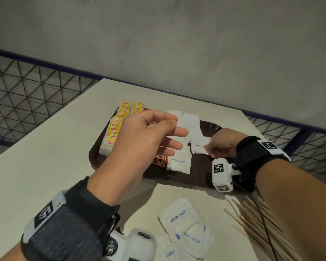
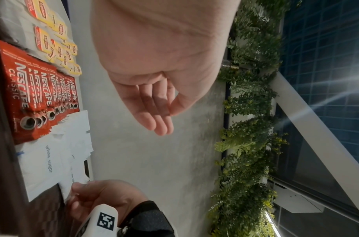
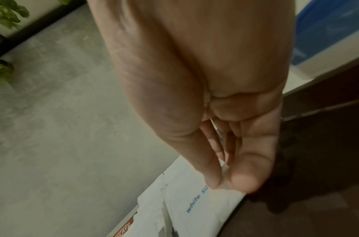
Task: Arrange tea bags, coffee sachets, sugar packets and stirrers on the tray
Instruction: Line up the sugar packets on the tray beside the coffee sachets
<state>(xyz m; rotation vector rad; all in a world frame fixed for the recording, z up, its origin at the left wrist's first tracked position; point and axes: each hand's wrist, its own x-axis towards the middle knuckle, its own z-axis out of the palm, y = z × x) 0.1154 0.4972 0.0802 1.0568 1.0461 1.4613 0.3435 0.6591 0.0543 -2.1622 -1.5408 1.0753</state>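
Note:
A dark brown tray [image 1: 186, 178] lies on the cream table. On it are yellow tea bags [image 1: 120, 125] at the left, red coffee sachets [image 1: 161, 161] in the middle, and a row of white sugar packets [image 1: 179, 163]. My right hand [image 1: 209, 147] pinches the edge of one sugar packet [image 1: 199, 146] low over the tray, thumb against forefinger [image 3: 213, 176]. My left hand [image 1: 169, 132] hovers above the sachets with its fingers relaxed and holds nothing. It hides most of the sachets in the head view; the left wrist view shows the coffee sachets [image 2: 36, 96] fanned out.
Loose sugar packets [image 1: 184, 223] lie on the table in front of the tray. A bundle of wooden stirrers [image 1: 252, 219] lies at the near right, partly under my right forearm. A grey wall and a mesh railing [image 1: 26, 91] border the table.

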